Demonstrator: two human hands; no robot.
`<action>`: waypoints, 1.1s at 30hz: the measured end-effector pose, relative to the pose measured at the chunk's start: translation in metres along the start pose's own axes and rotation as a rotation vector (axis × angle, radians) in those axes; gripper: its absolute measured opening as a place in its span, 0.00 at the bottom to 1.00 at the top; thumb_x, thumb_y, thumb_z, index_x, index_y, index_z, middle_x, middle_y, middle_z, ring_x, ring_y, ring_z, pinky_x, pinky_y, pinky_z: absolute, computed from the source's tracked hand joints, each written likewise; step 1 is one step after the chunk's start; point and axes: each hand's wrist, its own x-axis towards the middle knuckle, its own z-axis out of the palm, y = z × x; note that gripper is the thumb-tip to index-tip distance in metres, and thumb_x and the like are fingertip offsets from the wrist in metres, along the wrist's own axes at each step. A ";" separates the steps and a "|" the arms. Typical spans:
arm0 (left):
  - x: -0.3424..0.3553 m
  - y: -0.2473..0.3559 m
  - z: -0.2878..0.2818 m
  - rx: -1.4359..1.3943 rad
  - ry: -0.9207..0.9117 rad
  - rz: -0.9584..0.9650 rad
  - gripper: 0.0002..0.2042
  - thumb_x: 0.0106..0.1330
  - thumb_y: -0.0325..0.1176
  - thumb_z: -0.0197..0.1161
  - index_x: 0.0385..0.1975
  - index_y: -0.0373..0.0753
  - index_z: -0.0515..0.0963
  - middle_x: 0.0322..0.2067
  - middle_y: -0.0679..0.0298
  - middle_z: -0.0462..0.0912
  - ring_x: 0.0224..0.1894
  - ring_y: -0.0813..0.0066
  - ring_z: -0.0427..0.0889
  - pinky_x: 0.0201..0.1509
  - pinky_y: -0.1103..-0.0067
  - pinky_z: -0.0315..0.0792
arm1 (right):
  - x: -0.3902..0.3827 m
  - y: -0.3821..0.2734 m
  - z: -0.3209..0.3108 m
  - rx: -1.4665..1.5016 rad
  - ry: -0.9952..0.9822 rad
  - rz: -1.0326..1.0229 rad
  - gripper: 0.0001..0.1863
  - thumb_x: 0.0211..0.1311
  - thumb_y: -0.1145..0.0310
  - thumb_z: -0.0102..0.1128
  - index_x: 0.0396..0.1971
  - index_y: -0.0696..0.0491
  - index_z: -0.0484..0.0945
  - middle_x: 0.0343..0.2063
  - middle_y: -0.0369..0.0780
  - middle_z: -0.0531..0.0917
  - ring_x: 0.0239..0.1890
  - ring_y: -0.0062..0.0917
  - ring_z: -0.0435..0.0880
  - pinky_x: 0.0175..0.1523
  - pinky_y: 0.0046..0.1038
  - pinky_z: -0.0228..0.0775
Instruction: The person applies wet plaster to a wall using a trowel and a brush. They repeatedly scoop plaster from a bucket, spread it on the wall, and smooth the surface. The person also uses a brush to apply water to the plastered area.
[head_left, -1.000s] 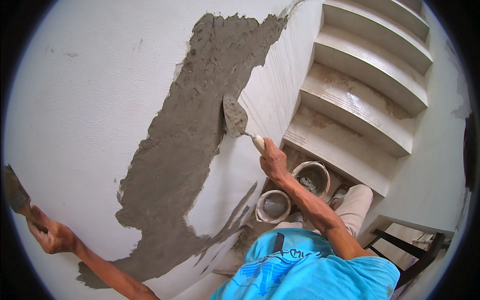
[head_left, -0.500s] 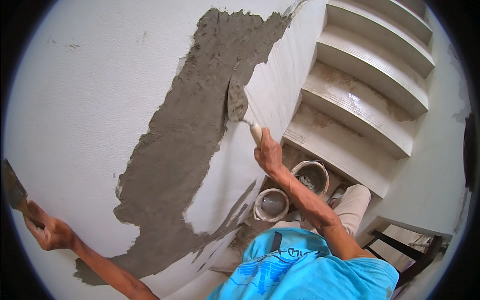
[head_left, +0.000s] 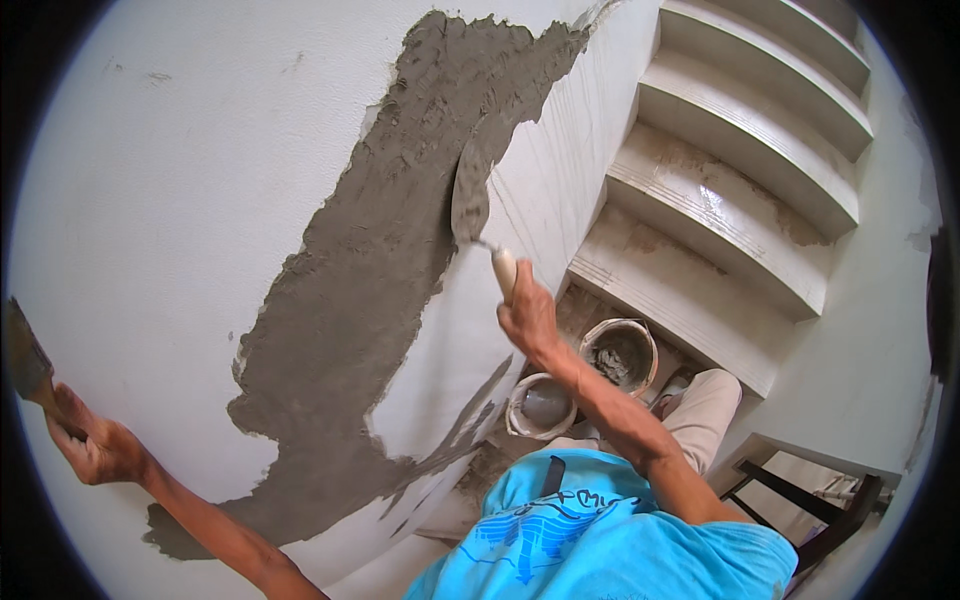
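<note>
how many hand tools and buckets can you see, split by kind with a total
Pale-handled trowel: 1
Paintbrush: 1
Buckets: 2
Total: 4

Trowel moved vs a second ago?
Yes: judged against the fixed stairs, the trowel in the right hand has moved up in the picture, along the grey patch's right edge.
</note>
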 end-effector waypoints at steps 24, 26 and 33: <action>0.006 0.022 0.005 -0.137 0.001 -0.077 0.13 0.69 0.30 0.64 0.47 0.28 0.82 0.46 0.57 0.86 0.44 0.75 0.85 0.50 0.82 0.78 | 0.022 -0.011 -0.025 0.090 0.082 0.007 0.19 0.45 0.78 0.56 0.39 0.57 0.64 0.21 0.54 0.75 0.24 0.54 0.78 0.31 0.45 0.70; 0.009 0.029 0.003 -0.150 -0.022 -0.088 0.13 0.69 0.29 0.64 0.48 0.29 0.82 0.48 0.57 0.86 0.46 0.74 0.85 0.54 0.81 0.78 | 0.029 -0.014 -0.018 0.095 0.072 -0.005 0.20 0.46 0.79 0.56 0.42 0.58 0.63 0.21 0.56 0.75 0.27 0.57 0.78 0.32 0.49 0.69; 0.005 0.001 -0.001 -0.019 -0.015 0.168 0.12 0.70 0.36 0.63 0.44 0.33 0.84 0.40 0.61 0.89 0.34 0.81 0.87 0.37 0.86 0.79 | -0.084 -0.019 0.015 0.049 -0.228 -0.027 0.27 0.47 0.79 0.60 0.49 0.56 0.63 0.27 0.56 0.78 0.34 0.58 0.80 0.39 0.51 0.70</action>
